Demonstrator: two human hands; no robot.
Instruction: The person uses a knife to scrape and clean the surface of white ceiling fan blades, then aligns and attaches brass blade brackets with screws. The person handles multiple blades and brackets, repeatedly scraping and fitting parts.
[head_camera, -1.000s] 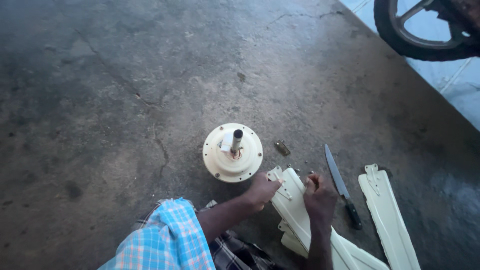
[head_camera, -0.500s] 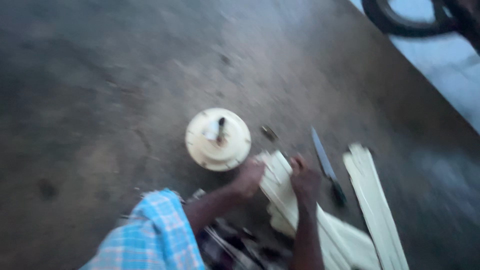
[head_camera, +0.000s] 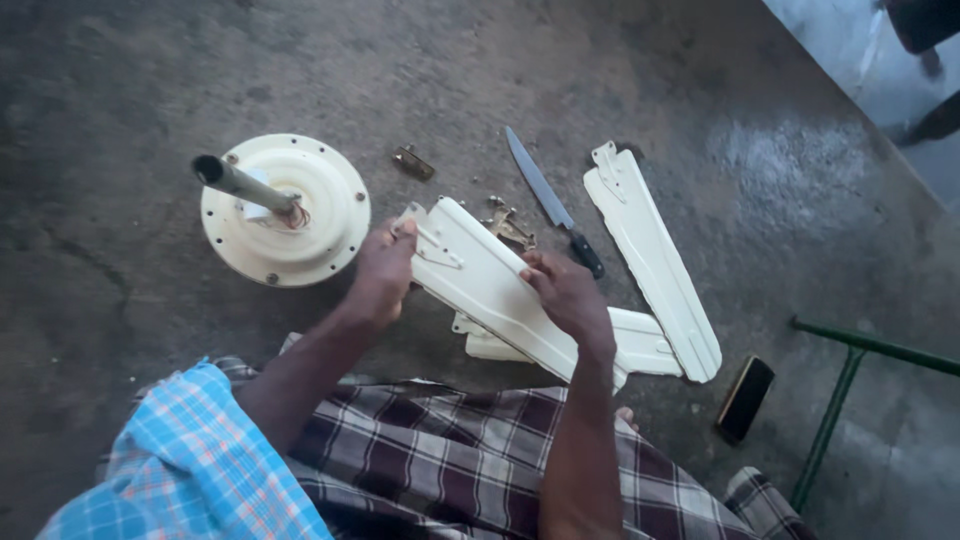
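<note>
Motor: cream fan motor (head_camera: 285, 210) stands on the concrete floor (head_camera: 130, 90) at your left, its grey rod (head_camera: 240, 185) tilted up and leftward; no blade is joined to it, so all fitting is judged left to do.
Left hand: your left hand (head_camera: 385, 275) is closed on the bracket end of the top blade, near the motor's rim but apart from it; forearm runs up from your blue checked sleeve (head_camera: 185, 470).
Top blade: cream fan blade (head_camera: 490, 285) lies slantwise across your lap edge, resting on a second blade (head_camera: 640, 345) beneath.
Bracket: loose brass bracket (head_camera: 412, 162) on the floor, unused; a smaller metal fitting (head_camera: 508, 225) sits beside the blade.
Right hand: your right hand (head_camera: 570, 295) presses down on the blade's middle, fingers curled over its far edge.
Knife: knife (head_camera: 552, 200) just beyond that hand, untouched.
Third blade: separate blade (head_camera: 650, 255) lying alone to the right.
Phone: dark phone (head_camera: 746, 398) near your knee.
</note>
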